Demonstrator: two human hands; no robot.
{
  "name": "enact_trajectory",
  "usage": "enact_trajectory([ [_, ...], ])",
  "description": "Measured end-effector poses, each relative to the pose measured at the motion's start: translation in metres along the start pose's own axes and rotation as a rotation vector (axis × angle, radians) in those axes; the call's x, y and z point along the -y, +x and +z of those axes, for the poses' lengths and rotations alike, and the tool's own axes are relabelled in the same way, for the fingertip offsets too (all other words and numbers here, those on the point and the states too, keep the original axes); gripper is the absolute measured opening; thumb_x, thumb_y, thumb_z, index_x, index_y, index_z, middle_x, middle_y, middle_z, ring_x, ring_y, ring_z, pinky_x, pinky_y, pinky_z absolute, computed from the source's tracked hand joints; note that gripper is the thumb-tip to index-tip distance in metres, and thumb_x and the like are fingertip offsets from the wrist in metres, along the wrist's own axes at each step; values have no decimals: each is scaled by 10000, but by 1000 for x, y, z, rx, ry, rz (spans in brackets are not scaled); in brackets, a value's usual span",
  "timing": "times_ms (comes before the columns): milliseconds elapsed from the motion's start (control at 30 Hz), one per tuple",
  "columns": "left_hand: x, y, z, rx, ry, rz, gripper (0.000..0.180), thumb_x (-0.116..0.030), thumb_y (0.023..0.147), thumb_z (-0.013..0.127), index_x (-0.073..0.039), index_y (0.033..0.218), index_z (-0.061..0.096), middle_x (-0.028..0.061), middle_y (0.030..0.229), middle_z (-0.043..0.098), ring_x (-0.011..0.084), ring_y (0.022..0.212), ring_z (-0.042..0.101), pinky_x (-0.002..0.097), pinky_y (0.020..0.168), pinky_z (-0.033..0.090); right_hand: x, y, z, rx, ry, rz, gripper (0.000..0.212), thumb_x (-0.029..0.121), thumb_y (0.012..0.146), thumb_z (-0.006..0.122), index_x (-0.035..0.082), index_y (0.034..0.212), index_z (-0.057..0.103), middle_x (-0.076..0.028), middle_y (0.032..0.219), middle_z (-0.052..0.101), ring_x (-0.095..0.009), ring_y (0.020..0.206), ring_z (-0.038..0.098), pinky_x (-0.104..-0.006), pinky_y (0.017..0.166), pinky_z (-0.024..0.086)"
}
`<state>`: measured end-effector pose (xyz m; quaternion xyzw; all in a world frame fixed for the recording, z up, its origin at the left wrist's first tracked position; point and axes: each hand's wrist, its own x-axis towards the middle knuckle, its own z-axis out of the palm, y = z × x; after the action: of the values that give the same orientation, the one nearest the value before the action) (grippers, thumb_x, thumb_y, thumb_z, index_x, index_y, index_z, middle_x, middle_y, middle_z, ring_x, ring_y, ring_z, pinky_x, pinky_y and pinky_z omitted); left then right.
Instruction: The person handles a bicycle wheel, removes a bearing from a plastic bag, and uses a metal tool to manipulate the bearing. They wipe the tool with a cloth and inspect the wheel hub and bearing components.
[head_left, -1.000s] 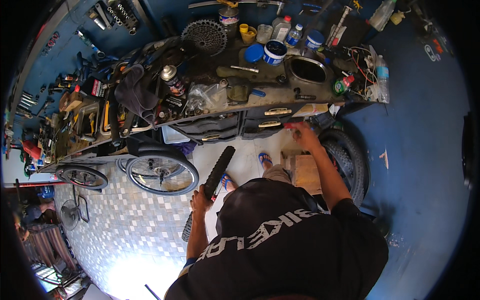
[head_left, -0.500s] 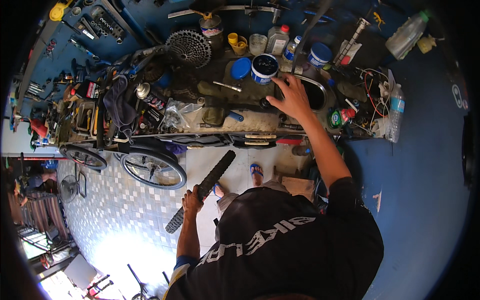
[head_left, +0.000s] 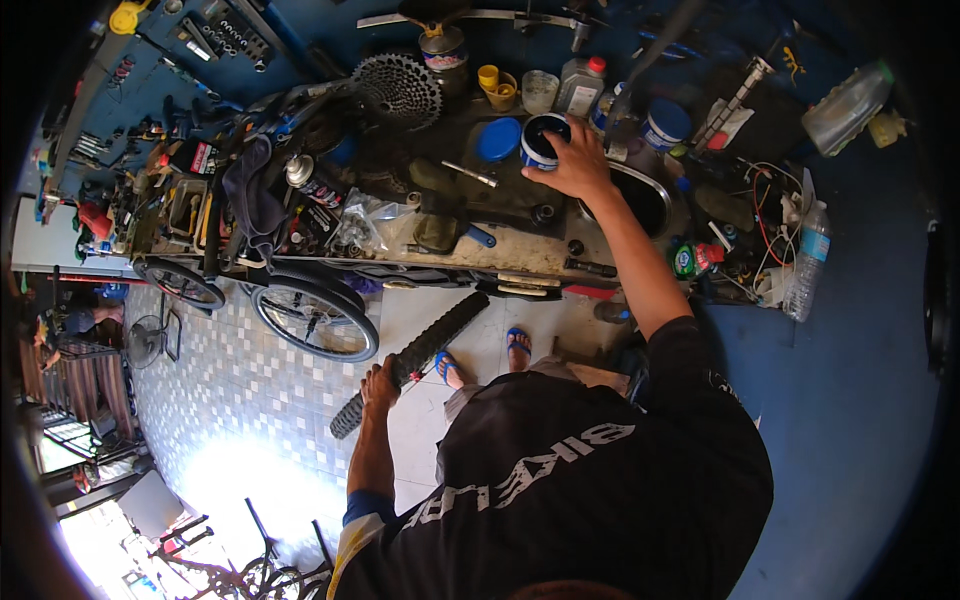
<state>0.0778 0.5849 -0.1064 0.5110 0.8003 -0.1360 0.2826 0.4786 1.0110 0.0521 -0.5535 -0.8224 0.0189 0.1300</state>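
Observation:
My left hand (head_left: pixel 380 388) is closed round a knobby black bicycle tyre (head_left: pixel 440 335), seen edge-on and slanting above the floor. A small red part shows beside that hand. Over the bench, my right hand (head_left: pixel 580 165) is at an uncapped blue-and-white tub (head_left: pixel 537 152) with dark contents. Its fingers reach over the rim at the opening and the thumb lies along the front side, so it appears to grip the tub. Fingertips inside the opening are hard to make out. The blue lid (head_left: pixel 498 139) lies just left of the tub.
On the cluttered bench stand a cassette (head_left: pixel 398 90), a grey bottle (head_left: pixel 580 87), a spray can (head_left: pixel 313 180) and a second blue-lidded tub (head_left: pixel 667 124). A metal-rimmed basin (head_left: pixel 655 185) lies right of the tub. Bicycle wheels (head_left: pixel 315 318) stand below the bench edge.
My right hand has moved from in front of the tub up onto its rim. The left hand still holds the tyre, tilted a little differently. The whole view has shifted slightly.

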Motion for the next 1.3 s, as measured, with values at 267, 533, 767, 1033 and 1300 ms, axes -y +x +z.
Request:
enact_trajectory([
  [267,14,53,-49,57,61,183,688,-146,846,741,-323,1460,485,165,1334,633,408,1298,593,615,1080,437,62,-70,-35,-165,176,-162,726,425,823,825,95,1422,583,-214,1487,445,-423,1379,423,-548,1136,381],
  [533,40,95,-64,-164,118,254,651,-37,819,720,-243,1407,530,145,1288,636,367,1270,578,541,1054,461,161,-95,-13,-107,384,-277,570,243,881,771,108,1406,596,-183,1395,550,-397,1286,513,-477,1080,440],
  [767,43,82,-60,-248,-4,252,718,-176,815,802,-215,1470,510,175,1373,579,355,1353,508,514,1123,410,253,-39,44,-75,306,-292,618,275,858,796,71,1404,592,-171,1391,547,-377,1299,486,-492,1071,431],
  [1033,36,75,-120,-551,-500,410,530,-220,849,813,-79,1323,624,220,1193,655,431,1123,647,508,931,539,273,17,94,-39,269,-227,125,248,844,786,169,931,742,-84,1215,683,-375,1274,533,-520,975,469],
  [1300,7,75,-196,-619,-910,397,316,-245,942,734,-3,1145,727,207,1097,746,324,956,751,414,807,579,267,32,57,136,731,-189,220,227,950,692,45,1073,689,-156,949,748,-346,890,716,-432,775,538],
])
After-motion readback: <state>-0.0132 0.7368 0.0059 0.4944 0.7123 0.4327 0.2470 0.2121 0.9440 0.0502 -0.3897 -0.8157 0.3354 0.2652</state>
